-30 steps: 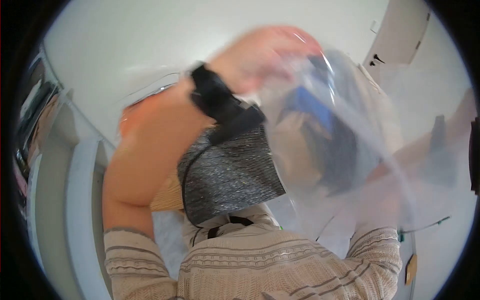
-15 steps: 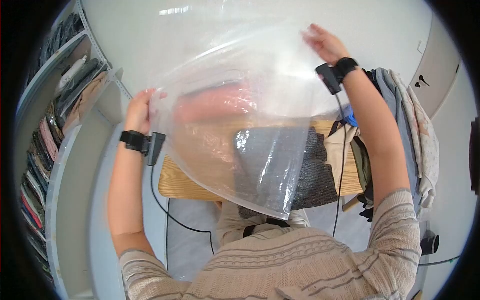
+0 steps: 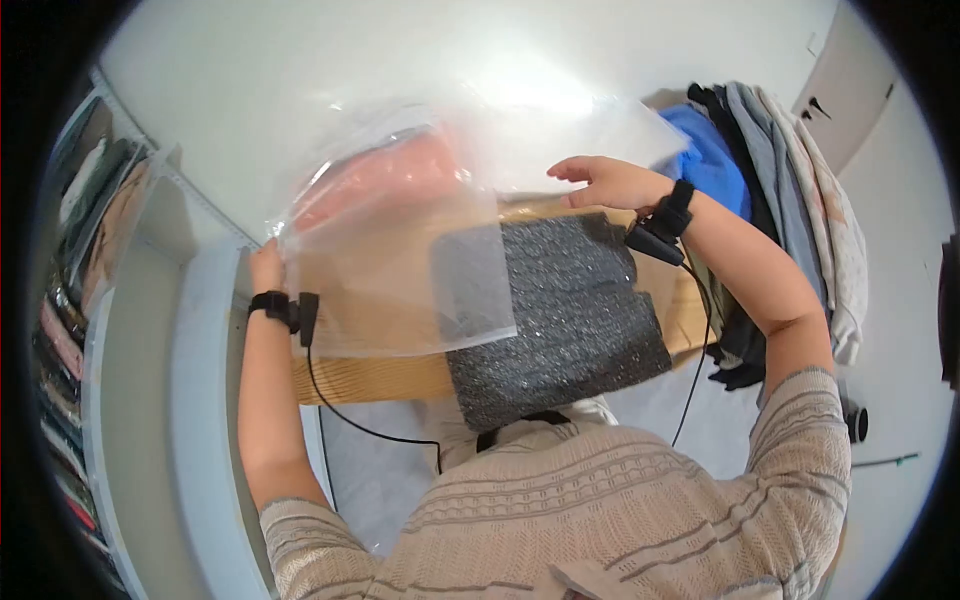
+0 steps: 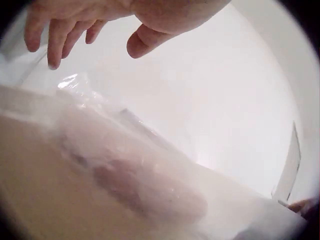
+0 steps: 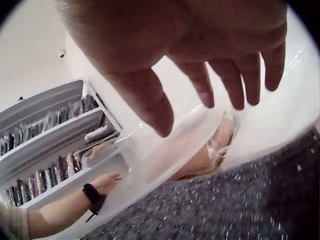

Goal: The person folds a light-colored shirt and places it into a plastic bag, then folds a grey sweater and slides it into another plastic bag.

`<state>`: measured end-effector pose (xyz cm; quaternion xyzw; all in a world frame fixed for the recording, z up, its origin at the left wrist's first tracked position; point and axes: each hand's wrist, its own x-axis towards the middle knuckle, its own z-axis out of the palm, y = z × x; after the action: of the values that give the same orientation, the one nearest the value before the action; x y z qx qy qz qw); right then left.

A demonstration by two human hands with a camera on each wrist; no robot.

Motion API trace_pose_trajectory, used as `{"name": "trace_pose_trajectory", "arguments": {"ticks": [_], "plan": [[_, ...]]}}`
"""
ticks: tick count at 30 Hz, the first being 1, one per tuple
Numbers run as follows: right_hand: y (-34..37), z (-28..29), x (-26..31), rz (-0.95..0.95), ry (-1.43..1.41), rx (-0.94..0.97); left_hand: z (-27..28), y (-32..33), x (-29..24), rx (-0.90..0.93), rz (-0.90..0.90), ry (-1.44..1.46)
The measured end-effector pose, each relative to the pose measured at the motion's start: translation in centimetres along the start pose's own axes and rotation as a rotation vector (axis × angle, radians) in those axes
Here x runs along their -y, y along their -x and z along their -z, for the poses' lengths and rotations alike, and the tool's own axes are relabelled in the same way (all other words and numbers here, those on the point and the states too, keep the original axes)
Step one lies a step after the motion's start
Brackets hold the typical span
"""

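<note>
A large clear plastic bag [image 3: 390, 310] is spread over the left part of the wooden table [image 3: 370, 380]. Its right edge overlaps a dark grey, glittery folded garment [image 3: 580, 330], and a salmon-pink bundle in clear wrapping [image 3: 395, 180] shows through its far part. My left hand [image 3: 266, 268] is at the bag's left edge; the left wrist view shows its fingers [image 4: 57, 42] spread loosely above the plastic. Beyond the dark garment's far edge, my right hand [image 3: 620, 185] hovers with fingers extended and holds nothing. The right wrist view shows its thumb [image 5: 150, 105] apart from the fingers.
Garments [image 3: 770, 200] hang in a row at the right, a blue one [image 3: 715, 160] among them. Shelving with bagged clothes [image 3: 80, 290] runs along the left. Cables [image 3: 375, 428] trail from both wrist cameras. A translucent white sheet [image 3: 570, 150] lies at the back.
The plastic bag, raised and billowing between both hands half a second ago, has come down over the table. My right hand has moved down and left, away from the plastic; the left hand has lowered.
</note>
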<state>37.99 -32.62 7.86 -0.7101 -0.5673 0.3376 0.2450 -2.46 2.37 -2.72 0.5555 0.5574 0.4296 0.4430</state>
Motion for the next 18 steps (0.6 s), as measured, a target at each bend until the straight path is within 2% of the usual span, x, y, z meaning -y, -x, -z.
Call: {"name": "trace_pose_trajectory", "arguments": {"ticks": [2,6,7,8,9,10,11,12,15,16,18], "plan": [[2.7,-0.8,-1.0,-0.014,-0.009,-0.138,0.0,1.7,0.5,-0.124,-0.300,-0.235],[9.7,-3.5,-2.1,-0.256,-0.170,-0.256,2.2,6.6,0.7,0.116,-0.399,-0.322],[10.9,-4.3,-3.7,-0.241,-0.148,-0.265,2.3,8.6,0.6,0.178,-0.455,-0.304],[12.7,-5.5,-2.7,-0.153,-0.042,-0.307,2.5,10.7,0.2,0.234,-0.509,-0.285],[14.0,-6.9,-2.7,0.074,0.094,-0.355,2.4,13.2,-0.7,0.240,-0.502,-0.286],[15.2,-8.0,-1.4,0.196,0.193,-0.330,2.2,16.1,-1.7,0.301,-0.607,-0.318],[16.2,-8.8,0.4,0.322,0.447,-0.273,1.9,18.9,-2.4,0.361,-0.710,-0.349],[16.9,-10.5,0.7,0.444,0.562,-0.250,1.4,21.3,-2.8,0.433,-0.830,-0.344],[17.5,-13.4,1.7,0.445,0.643,-0.143,1.1,26.0,-2.1,0.678,-1.194,-0.434],[17.1,-14.4,1.1,0.384,0.679,-0.197,0.7,26.8,-1.2,0.681,-1.186,-0.437],[16.8,-15.9,-0.7,0.326,0.717,-0.237,-0.4,28.2,1.9,0.810,-1.204,-0.103]]}}
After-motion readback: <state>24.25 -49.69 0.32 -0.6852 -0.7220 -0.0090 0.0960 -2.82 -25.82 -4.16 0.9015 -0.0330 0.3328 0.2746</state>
